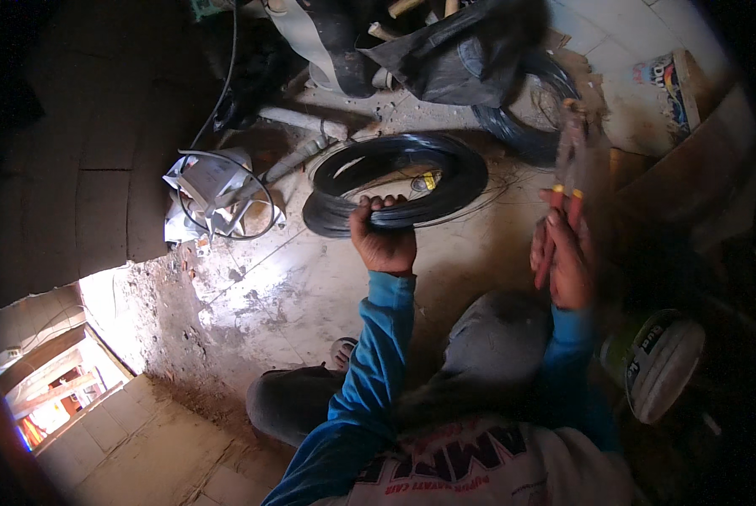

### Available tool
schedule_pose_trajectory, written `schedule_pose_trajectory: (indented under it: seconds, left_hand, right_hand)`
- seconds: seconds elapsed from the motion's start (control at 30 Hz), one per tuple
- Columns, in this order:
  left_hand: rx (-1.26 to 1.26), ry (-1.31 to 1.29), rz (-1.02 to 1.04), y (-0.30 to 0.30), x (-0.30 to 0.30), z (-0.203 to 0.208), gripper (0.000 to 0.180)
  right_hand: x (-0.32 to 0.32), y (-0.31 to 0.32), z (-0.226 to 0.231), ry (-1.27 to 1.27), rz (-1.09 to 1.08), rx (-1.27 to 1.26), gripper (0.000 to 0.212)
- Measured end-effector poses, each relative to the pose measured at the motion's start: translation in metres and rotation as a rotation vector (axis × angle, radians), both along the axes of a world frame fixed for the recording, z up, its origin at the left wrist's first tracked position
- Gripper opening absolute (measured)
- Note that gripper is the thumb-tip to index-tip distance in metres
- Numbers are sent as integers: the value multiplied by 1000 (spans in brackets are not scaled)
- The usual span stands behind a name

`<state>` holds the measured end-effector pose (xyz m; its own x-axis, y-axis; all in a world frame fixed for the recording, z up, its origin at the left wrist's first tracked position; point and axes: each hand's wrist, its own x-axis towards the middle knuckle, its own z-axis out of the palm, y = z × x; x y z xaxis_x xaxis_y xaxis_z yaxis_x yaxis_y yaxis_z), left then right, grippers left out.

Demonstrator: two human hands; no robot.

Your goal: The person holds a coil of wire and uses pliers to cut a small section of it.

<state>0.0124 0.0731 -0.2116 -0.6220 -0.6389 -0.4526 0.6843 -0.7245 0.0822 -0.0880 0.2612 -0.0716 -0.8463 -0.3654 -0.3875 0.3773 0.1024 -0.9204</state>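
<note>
My left hand point(386, 244) has its fingers wrapped round the near side of a coil of black wire point(464, 173). The coil tilts slightly above the dusty floor, and a few loose strands stray from its right side. To the right, my right hand point(570, 263) is closed on the red handles of pincers point(573, 152), held upright with the worn, rusty jaws pointing away from me. The jaws stand apart from the coil. Through the coil's middle shows a small yellow and dark object point(428, 180), too small to name.
Behind lie a second wire coil point(521, 139), a dark sheet point(454, 63) and a pale pipe point(302, 121). Torn white packaging point(213, 185) with a black cable sits at left. A tipped bucket point(664, 367) is at right, another pail point(648, 101) beyond. An opening point(61, 384) shows lower left.
</note>
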Motion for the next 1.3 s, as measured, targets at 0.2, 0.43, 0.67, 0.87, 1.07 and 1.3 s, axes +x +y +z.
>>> schedule_pose_trajectory:
  seconds: [0.2,0.43,0.67,0.87,1.07,1.3]
  left_hand:
    - [74,120,121,-4,33,-6,10]
    - [90,88,98,18,57,-23,19]
    - [-4,-267,-105,58,98,-77,22]
    - [97,-317,-83,69,115,-111,24]
    - [61,-339,-127,78,118,-123,23]
    - [-12,-282,-182,69,133,-136,27]
  right_hand:
    - [-34,35,-117,110,156,266,31]
    - [-9,71,-204,34,38,304,37]
    - [26,84,-225,-40,-56,241,30]
    - [42,89,-231,106,35,270,27]
    - [47,107,-232,237,20,549,36]
    - [37,109,-218,-262,-134,136,41]
